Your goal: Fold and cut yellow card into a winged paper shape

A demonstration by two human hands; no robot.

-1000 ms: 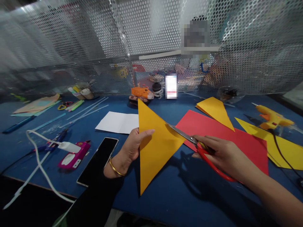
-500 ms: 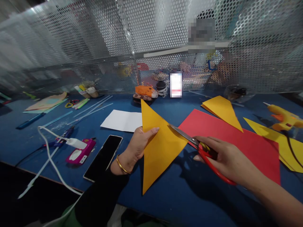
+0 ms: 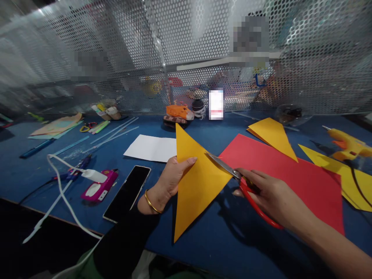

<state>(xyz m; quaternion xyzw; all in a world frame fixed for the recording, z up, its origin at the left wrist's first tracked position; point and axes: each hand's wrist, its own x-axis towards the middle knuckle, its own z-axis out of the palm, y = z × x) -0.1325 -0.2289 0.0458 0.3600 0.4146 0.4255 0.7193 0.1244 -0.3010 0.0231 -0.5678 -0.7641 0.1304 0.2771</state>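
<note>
My left hand (image 3: 171,174) pinches a folded orange-yellow paper (image 3: 197,186) at its left side, thumb on top, the sheet raised over the blue table (image 3: 209,255). In my right hand (image 3: 270,193) are red-handled scissors (image 3: 255,205); their blades lie along the paper's upper right edge. Beneath and beyond my right hand is a red sheet (image 3: 308,186). A white sheet (image 3: 151,148) lies behind my left hand. Another folded orange-yellow paper (image 3: 271,135) rests partly on the red sheet.
At the left are a dark phone (image 3: 128,193), a magenta power socket (image 3: 100,188) and a white cable (image 3: 62,193). A yellow glue gun (image 3: 348,143) stands at the right. Behind the table rises a perforated metal screen (image 3: 192,50).
The scissors' handles have come closer together, and my right hand has shifted slightly left. The paper in my left hand has moved a little.
</note>
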